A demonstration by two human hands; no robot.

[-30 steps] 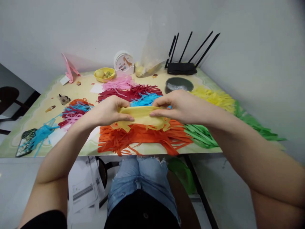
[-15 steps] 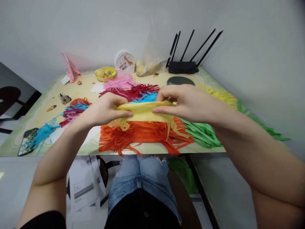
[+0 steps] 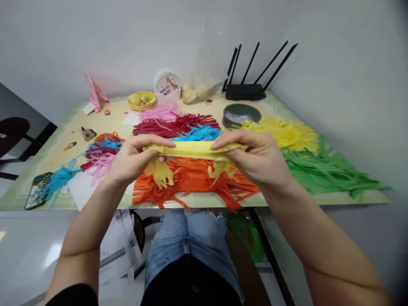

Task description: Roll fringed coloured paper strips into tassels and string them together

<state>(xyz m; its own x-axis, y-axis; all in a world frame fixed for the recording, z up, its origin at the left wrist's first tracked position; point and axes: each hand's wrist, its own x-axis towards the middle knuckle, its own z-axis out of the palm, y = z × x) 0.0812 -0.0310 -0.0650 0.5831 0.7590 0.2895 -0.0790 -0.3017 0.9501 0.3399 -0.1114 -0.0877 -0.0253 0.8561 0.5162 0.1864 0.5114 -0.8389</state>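
Stretched between my two hands is a strip of yellow fringed tissue paper (image 3: 193, 149), rolled or folded into a narrow band. My left hand (image 3: 138, 155) pinches its left end and my right hand (image 3: 255, 155) pinches the right end, thumbs and fingers closed. Cut fringes dangle below both ends. Under it on the table lies orange fringed paper (image 3: 188, 176). Just beyond are blue fringed paper (image 3: 202, 133) and dark red fringed paper (image 3: 159, 127). Green fringed paper (image 3: 325, 170) lies right of my right hand, with a yellow fringed pile (image 3: 283, 132) behind it.
A dark round bowl (image 3: 241, 114) and a black router (image 3: 245, 91) with upright antennas stand at the back right. Along the wall are a yellow fruit dish (image 3: 141, 106), a white giraffe-print holder (image 3: 167, 85) and a pink stand (image 3: 95, 91). A phone (image 3: 38, 191) lies at the left edge under blue tassels.
Both hands have come down slightly, and my right hand has turned and shifted right. The yellow paper is now a narrower band with fringes hanging at both ends.
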